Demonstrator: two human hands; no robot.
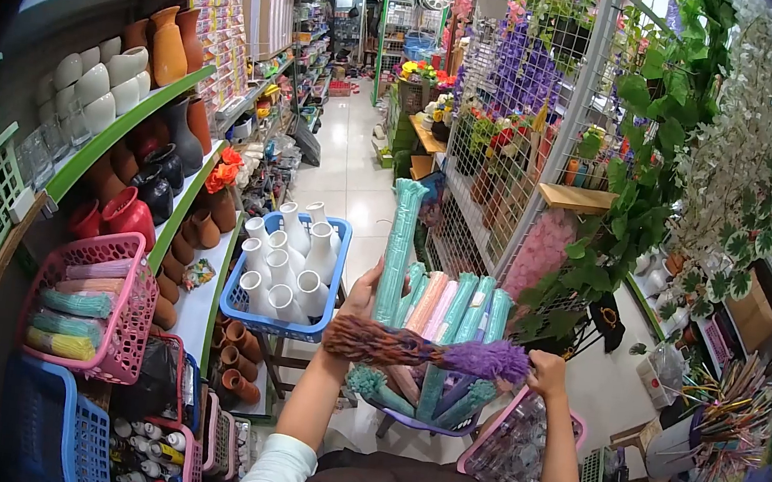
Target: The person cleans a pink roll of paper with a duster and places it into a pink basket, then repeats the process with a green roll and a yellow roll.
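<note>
My left hand [365,288] closes around the side of an upright teal bundle of fuzzy stems, like pipe cleaners, in clear wrap [399,252]. Part of its fingers is hidden behind the bundle. A brown-and-purple bundle of fuzzy stems [431,351] lies crosswise over my left wrist. At its purple end my right hand [546,374] is closed, with fingers curled against the tip. Beneath both stands a purple basket [422,425], packed with teal, peach and lilac bundles [460,307].
To the left, a blue basket [279,326] of white vases sits on a stool. A pink basket [141,346] of bundles rests by the pottery shelves. Another pink basket [573,434] stands low right. A wire rack [515,113] and hanging leaves flank the tiled aisle [345,141].
</note>
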